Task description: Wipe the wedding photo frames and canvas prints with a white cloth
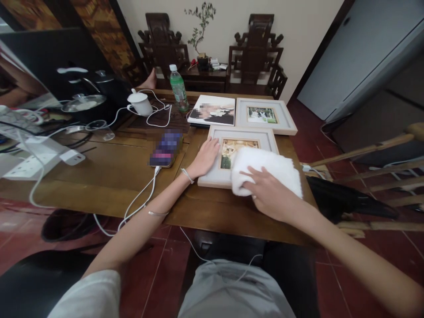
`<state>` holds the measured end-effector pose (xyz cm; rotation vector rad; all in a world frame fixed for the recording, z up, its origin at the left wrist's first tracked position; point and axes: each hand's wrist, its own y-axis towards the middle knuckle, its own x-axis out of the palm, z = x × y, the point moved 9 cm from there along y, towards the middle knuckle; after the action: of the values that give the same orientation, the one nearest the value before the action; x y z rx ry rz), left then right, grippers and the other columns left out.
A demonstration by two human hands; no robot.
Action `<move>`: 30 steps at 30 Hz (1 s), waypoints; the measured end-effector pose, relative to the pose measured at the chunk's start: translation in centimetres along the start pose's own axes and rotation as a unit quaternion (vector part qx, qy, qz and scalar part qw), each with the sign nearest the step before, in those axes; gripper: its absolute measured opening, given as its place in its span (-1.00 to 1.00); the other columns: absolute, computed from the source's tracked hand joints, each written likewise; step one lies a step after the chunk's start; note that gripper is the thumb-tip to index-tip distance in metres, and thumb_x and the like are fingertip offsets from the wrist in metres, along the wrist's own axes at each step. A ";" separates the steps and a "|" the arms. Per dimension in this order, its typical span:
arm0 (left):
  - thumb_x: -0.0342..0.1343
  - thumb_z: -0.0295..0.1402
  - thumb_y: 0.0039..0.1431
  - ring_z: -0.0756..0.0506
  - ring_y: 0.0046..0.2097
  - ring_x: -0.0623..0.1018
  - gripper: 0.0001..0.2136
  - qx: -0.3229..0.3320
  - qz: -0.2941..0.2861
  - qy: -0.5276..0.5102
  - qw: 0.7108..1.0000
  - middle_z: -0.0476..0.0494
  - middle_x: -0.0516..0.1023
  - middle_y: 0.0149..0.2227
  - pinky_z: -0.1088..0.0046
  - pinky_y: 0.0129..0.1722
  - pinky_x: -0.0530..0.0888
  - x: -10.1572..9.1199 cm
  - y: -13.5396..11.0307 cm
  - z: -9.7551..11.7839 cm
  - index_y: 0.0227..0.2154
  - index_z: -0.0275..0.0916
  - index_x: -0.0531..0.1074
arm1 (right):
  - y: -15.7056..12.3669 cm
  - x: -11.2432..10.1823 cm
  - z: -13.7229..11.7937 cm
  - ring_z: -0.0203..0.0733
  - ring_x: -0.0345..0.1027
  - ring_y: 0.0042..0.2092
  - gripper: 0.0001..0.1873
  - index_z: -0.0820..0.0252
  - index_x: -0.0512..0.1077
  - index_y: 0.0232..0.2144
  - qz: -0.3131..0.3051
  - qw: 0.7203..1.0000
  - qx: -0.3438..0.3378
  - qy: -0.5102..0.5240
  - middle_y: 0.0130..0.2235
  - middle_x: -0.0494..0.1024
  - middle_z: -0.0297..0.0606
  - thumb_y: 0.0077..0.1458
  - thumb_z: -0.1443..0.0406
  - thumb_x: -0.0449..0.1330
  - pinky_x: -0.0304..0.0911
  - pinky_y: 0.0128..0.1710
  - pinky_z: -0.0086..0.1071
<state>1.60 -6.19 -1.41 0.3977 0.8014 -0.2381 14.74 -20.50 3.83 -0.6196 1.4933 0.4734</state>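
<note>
A pale wooden picture frame [215, 180] lies face up near the right end of the table, a small photo in its middle. My left hand [206, 157] rests flat on the frame's left side, fingers stretched out. In my right hand [270, 194] is a folded white towel [265, 165], the thumb and fingers closed on its near edge. The towel covers the lower right part of the frame and part of the photo. Behind lie a second picture frame [288, 115] and a white-edged photo print or album [217, 110].
Left of the frame lies a phone [167, 148] with a charging cable. A green-labelled bottle [179, 88], a white lidded cup [141, 104], a clear cup [102, 129] and a power strip [36, 161] stand on the wooden table [126, 172]. Someone's bare foot [150, 80] shows beyond.
</note>
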 end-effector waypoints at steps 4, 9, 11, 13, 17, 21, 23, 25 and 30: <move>-0.54 -0.03 0.43 -0.15 0.40 0.15 -0.37 0.024 0.017 -0.004 1.000 -0.27 0.30 0.30 0.14 0.40 0.08 -0.3 0.0 0.1 0.22 -0.27 0.25 | 4.0 0.2 -4.3 0.28 0.06 0.32 -0.58 0.33 0.51 -0.05 0.037 0.997 -0.060 0.018 0.25 0.37 0.03 0.12 0.51 -0.02 -0.01 0.25 0.26; -0.45 -0.04 0.44 -0.19 0.39 0.16 -0.41 0.063 0.021 0.036 0.997 -0.32 0.35 0.26 0.12 0.39 0.10 -0.5 -0.7 0.7 0.19 -0.32 0.28 | 4.2 0.9 -4.5 0.25 0.03 0.35 -0.52 0.32 0.49 0.01 0.050 0.997 -0.057 0.019 0.27 0.33 0.03 0.12 0.53 -0.04 -0.04 0.27 0.24; -0.41 -0.06 0.44 -0.21 0.39 0.15 -0.43 0.071 0.015 0.051 0.996 -0.32 0.35 0.25 0.12 0.39 0.09 -0.4 -0.8 1.0 0.19 -0.33 0.28 | 2.5 1.2 -3.1 0.23 0.03 0.35 -0.51 0.32 0.49 0.02 0.044 0.998 -0.038 0.007 0.28 0.31 0.04 0.08 0.53 -0.02 -0.03 0.28 0.23; -0.35 -0.07 0.43 -0.22 0.40 0.13 -0.45 0.082 0.005 0.067 0.994 -0.32 0.34 0.26 0.12 0.39 0.09 -0.2 -0.8 1.2 0.19 -0.34 0.28 | 0.3 1.1 -1.4 0.24 0.07 0.33 -0.51 0.34 0.49 0.01 0.048 0.999 -0.020 -0.011 0.27 0.33 0.07 0.04 0.53 0.01 0.02 0.27 0.21; -0.25 -0.09 0.41 -0.26 0.40 0.11 -0.49 0.102 -0.010 0.097 0.990 -0.35 0.31 0.28 0.07 0.39 0.08 0.1 -0.6 1.3 0.19 -0.35 0.28 | -3.6 0.7 1.7 0.26 0.22 0.26 -0.58 0.35 0.52 -0.12 0.083 0.995 0.000 -0.063 0.19 0.42 0.15 -0.02 0.52 0.04 0.16 0.21 0.19; -0.20 -0.14 0.40 -0.27 0.41 0.09 -0.53 0.111 -0.022 0.111 0.987 -0.34 0.28 0.29 0.05 0.38 0.08 0.2 -0.6 1.2 0.19 -0.33 0.28 | -4.9 0.7 4.0 0.24 0.28 0.22 -0.64 0.32 0.53 -0.22 0.114 0.988 0.017 -0.106 0.16 0.45 0.14 -0.06 0.52 0.05 0.19 0.19 0.16; -0.19 -0.15 0.41 -0.27 0.41 0.08 -0.55 0.111 -0.025 0.114 0.987 -0.33 0.27 0.30 0.04 0.38 0.08 0.2 -0.7 1.2 0.19 -0.32 0.28 | -4.2 0.8 5.3 0.19 0.27 0.22 -0.64 0.30 0.52 -0.20 0.114 0.987 0.034 -0.109 0.16 0.45 0.11 -0.05 0.51 0.06 0.17 0.21 0.12; -0.17 -0.17 0.40 -0.28 0.41 0.08 -0.56 0.109 -0.027 0.117 0.987 -0.35 0.27 0.30 0.03 0.38 0.08 0.1 -0.7 1.2 0.18 -0.33 0.29 | -2.8 0.7 7.1 0.15 0.28 0.21 -0.61 0.30 0.51 -0.14 0.104 0.987 0.061 -0.107 0.17 0.45 0.11 -0.01 0.49 0.05 0.16 0.21 0.09; -0.16 -0.20 0.41 -0.26 0.41 0.08 -0.59 0.104 -0.023 0.102 0.989 -0.32 0.28 0.30 0.03 0.38 0.08 0.0 -0.7 1.2 0.17 -0.29 0.31 | 1.8 -0.4 12.3 0.12 0.38 0.08 -0.53 0.27 0.47 -0.01 0.079 0.983 0.122 -0.111 0.16 0.45 0.05 0.05 0.46 -0.01 0.23 0.10 0.06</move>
<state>2.08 -7.35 -0.85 0.6082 0.9920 -0.3285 22.98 -11.22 3.75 -0.2488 1.3653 0.4564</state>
